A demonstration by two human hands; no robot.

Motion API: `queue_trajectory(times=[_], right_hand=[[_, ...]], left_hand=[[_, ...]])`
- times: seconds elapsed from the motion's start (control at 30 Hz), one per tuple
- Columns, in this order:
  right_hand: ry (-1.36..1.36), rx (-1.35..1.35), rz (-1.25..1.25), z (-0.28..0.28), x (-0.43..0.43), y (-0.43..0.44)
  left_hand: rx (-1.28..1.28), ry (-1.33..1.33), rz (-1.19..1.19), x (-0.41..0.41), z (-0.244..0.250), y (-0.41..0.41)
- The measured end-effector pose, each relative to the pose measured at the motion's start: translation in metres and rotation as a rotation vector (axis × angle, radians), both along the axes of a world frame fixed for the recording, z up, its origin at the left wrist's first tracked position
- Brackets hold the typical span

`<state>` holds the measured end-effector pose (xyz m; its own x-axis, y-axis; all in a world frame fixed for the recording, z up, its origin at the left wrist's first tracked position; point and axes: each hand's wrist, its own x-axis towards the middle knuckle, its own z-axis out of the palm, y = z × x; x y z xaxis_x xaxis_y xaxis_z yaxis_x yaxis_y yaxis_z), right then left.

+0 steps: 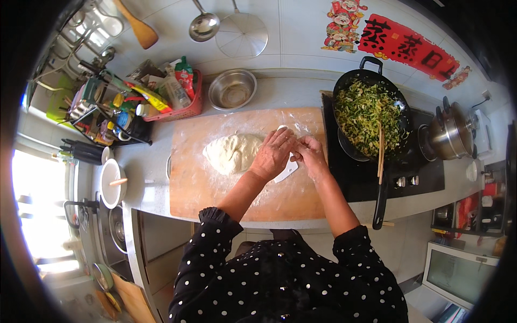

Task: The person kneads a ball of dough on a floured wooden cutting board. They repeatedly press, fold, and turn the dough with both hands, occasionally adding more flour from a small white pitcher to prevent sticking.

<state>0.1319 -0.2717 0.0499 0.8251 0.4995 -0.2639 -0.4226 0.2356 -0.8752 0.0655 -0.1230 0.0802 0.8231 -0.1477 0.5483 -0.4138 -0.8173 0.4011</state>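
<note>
A large lump of dough [233,153] lies on a floured wooden board [194,198]. Just right of it, my left hand [274,150] is over the board with its fingers together, pointing away from me. My right hand [310,155] meets it at the fingertips, its fingers bent. Under and between the two hands shows a white flat scraper [287,171]; a small white piece sticks out beyond my left fingertips. Whether either hand grips something is hidden by the fingers.
Right of the board, a wok [365,117] of chopped vegetables with chopsticks [381,149] stands on the black hob [351,185]; its handle reaches over the counter edge. A steel bowl [233,89] and a red basket [177,114] stand behind the board, a white bowl [106,193] at left.
</note>
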Motion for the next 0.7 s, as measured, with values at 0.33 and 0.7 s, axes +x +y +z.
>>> queue_trajectory(times=[0.33, 0.7], right_hand=[[-0.022, 0.010, -0.104, -0.037, 0.048, -0.001], [0.069, 0.076, -0.241, -0.058, 0.081, -0.021]], left_hand=[[-0.011, 0.089, -0.033, 0.044, -0.030, 0.007], [0.105, 0.249, 0.248, -0.017, -0.047, 0.114]])
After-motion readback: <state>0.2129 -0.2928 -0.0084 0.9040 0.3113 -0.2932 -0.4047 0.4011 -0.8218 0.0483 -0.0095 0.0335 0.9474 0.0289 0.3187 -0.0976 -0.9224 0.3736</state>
